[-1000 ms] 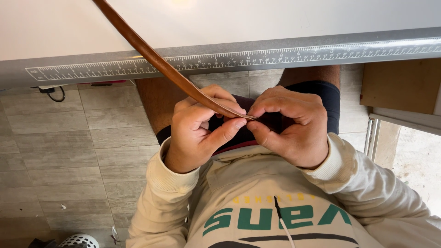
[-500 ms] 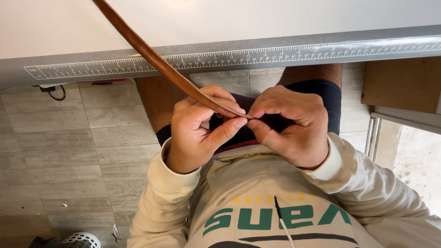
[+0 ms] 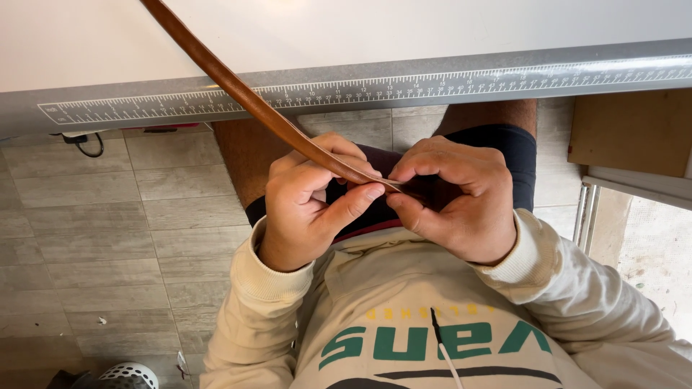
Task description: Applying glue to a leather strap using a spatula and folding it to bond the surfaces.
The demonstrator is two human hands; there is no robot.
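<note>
A long brown leather strap (image 3: 238,90) runs from the top left, over the table's edge, down to my hands in my lap. My left hand (image 3: 310,205) pinches the strap's near end between thumb and fingers. My right hand (image 3: 458,198) meets it from the right, its thumb and forefinger closed on the same tip. The very tip is hidden between my fingers. Both hands hover above my thighs, just below the table's edge.
A white table with a grey ruler strip (image 3: 432,83) along its edge spans the top. Grey floor tiles (image 3: 108,238) lie on the left. A cardboard box (image 3: 634,133) stands at the right, and a white perforated object (image 3: 130,376) sits at the bottom left.
</note>
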